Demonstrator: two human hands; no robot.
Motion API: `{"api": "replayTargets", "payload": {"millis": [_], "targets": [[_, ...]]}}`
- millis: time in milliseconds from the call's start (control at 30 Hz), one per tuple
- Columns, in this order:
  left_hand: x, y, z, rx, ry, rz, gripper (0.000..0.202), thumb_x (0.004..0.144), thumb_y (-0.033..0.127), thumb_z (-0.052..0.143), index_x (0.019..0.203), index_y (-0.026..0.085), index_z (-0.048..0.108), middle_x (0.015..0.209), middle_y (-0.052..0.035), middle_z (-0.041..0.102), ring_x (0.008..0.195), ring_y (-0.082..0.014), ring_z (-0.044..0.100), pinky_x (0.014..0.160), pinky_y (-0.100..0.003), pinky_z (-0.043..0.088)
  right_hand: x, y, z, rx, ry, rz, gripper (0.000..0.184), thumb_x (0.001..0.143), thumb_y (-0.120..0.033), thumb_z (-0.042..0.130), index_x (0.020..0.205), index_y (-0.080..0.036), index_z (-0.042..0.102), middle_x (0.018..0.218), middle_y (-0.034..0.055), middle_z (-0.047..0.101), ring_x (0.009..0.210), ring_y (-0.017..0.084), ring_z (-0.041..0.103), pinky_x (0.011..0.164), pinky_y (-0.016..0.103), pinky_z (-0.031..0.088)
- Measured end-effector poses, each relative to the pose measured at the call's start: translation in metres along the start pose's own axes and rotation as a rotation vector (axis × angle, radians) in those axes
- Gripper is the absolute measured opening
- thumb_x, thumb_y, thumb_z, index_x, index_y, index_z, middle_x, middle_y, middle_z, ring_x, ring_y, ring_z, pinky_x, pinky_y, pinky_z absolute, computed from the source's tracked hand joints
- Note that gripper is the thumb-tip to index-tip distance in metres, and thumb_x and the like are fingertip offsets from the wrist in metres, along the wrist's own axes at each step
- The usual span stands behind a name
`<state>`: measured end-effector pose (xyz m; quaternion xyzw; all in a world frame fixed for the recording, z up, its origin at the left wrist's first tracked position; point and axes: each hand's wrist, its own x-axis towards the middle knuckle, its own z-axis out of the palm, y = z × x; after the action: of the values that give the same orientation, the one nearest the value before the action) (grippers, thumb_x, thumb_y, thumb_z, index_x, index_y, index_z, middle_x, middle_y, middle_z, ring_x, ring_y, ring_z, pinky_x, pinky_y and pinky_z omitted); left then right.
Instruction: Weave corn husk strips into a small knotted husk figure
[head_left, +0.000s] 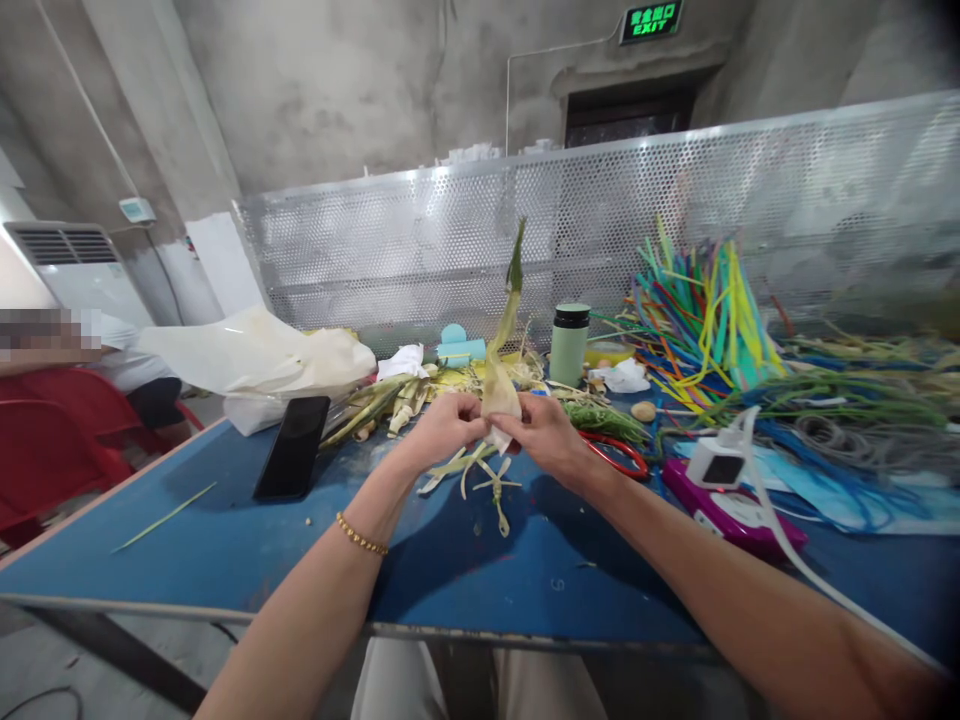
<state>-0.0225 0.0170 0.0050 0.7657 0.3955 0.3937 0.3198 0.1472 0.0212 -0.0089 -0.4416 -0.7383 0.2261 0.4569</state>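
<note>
Left hand [456,428] and right hand [538,430] pinch a pale husk [499,375] near its lower end, green tip [515,265] upward. Small knotted piece [496,488] lies nearby on blue table [450,595].

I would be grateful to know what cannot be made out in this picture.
All in the head view:
Husk: pinched part partly hidden by the left hand and right hand.
Red loop: left end hidden behind the right wrist.
Green bottle: inside hidden by its wall and black lid.
Plastic bag: cloudy folds hide whether it holds anything.
Green strands: some cut off by the right edge.
</note>
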Motion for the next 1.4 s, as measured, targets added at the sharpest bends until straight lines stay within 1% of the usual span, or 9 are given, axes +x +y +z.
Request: {"api": "replayTargets", "payload": {"millis": [167,400,600,700,767,900,967,1167,1400], "targets": [[0.002,-0.002,0.004,0.178,0.066,0.071,0.018,0.068,0.019,0.055,0.058,0.018,0.041,0.054,0.0053,0.038,0.054,-0.0082,0.034,0.051,-0.024,0.024,-0.002,0.000,0.001,0.074,-0.007,0.027,0.018,0.075,-0.032,0.061,0.067,-0.017,0.055,0.053,-0.0006,0.056,0.044,0.014,0.056,0.041,0.022,0.041],[0.002,0.001,0.012,0.372,0.150,0.097,0.017,0.068,0.016,0.053,0.059,0.018,0.039,0.055,0.0043,0.042,0.055,-0.0098,0.037,0.054,-0.026,0.024,-0.002,-0.005,0.000,0.100,-0.013,0.046,0.017,0.073,-0.030,0.062,0.064,-0.017,0.056,0.052,-0.0019,0.055,0.042,0.012,0.054,0.042,0.021,0.041],[0.004,-0.003,0.008,0.346,0.141,0.110,0.017,0.068,0.015,0.051,0.059,0.019,0.038,0.054,0.0048,0.040,0.055,-0.0097,0.035,0.053,-0.025,0.024,0.001,-0.001,0.001,0.138,-0.022,0.052,0.022,0.074,-0.034,0.063,0.062,-0.017,0.055,0.046,-0.0024,0.053,0.040,0.012,0.052,0.041,0.022,0.039],[0.006,-0.005,0.003,0.329,0.178,0.097,0.015,0.065,0.011,0.051,0.058,0.018,0.039,0.055,0.0045,0.041,0.055,-0.0095,0.037,0.054,-0.025,0.025,0.000,-0.002,-0.002,0.280,-0.138,0.035,0.027,0.074,-0.040,0.065,0.065,-0.016,0.057,0.049,-0.0018,0.055,0.042,0.010,0.050,0.043,0.022,0.041],[0.005,-0.004,-0.002,0.218,0.135,0.075,0.012,0.066,0.011,0.050,0.060,0.018,0.043,0.055,0.0040,0.044,0.054,-0.0095,0.042,0.055,-0.024,0.029,0.000,-0.005,-0.005,0.374,-0.191,0.045,0.030,0.072,-0.043,0.067,0.067,-0.014,0.060,0.053,-0.0014,0.057,0.044,0.010,0.050,0.043,0.022,0.042],[0.001,0.001,-0.006,-0.026,-0.114,0.041,0.004,0.072,0.017,0.051,0.069,0.015,0.053,0.059,0.0013,0.054,0.055,-0.0103,0.051,0.057,-0.024,0.036,0.000,-0.007,-0.010,0.412,-0.234,0.072,0.031,0.071,-0.042,0.071,0.069,-0.012,0.062,0.056,0.0000,0.059,0.044,0.008,0.049,0.042,0.021,0.041],[-0.001,0.003,-0.006,-0.048,-0.136,0.025,0.004,0.071,0.016,0.053,0.071,0.014,0.056,0.062,0.0000,0.057,0.057,-0.0103,0.052,0.057,-0.024,0.037,0.000,-0.006,-0.010,0.411,-0.256,0.071,0.031,0.073,-0.042,0.069,0.067,-0.012,0.062,0.055,0.0004,0.059,0.043,0.008,0.049,0.042,0.021,0.039],[0.004,-0.001,-0.005,-0.124,0.115,0.025,0.009,0.072,0.019,0.053,0.065,0.014,0.055,0.058,0.0023,0.050,0.054,-0.0086,0.045,0.054,-0.023,0.036,-0.001,-0.002,-0.006,0.343,-0.257,0.095,0.028,0.075,-0.039,0.068,0.065,-0.014,0.060,0.045,-0.0027,0.053,0.038,0.008,0.046,0.039,0.021,0.035],[0.007,-0.006,-0.007,-0.157,0.194,0.035,0.034,0.082,0.036,0.054,0.056,0.015,0.050,0.050,0.0015,0.049,0.049,-0.0088,0.043,0.051,-0.023,0.033,-0.002,-0.010,-0.014,0.470,-0.438,0.109,0.034,0.076,-0.045,0.069,0.075,-0.012,0.063,0.051,-0.0040,0.053,0.040,0.007,0.045,0.041,0.020,0.035]]}}
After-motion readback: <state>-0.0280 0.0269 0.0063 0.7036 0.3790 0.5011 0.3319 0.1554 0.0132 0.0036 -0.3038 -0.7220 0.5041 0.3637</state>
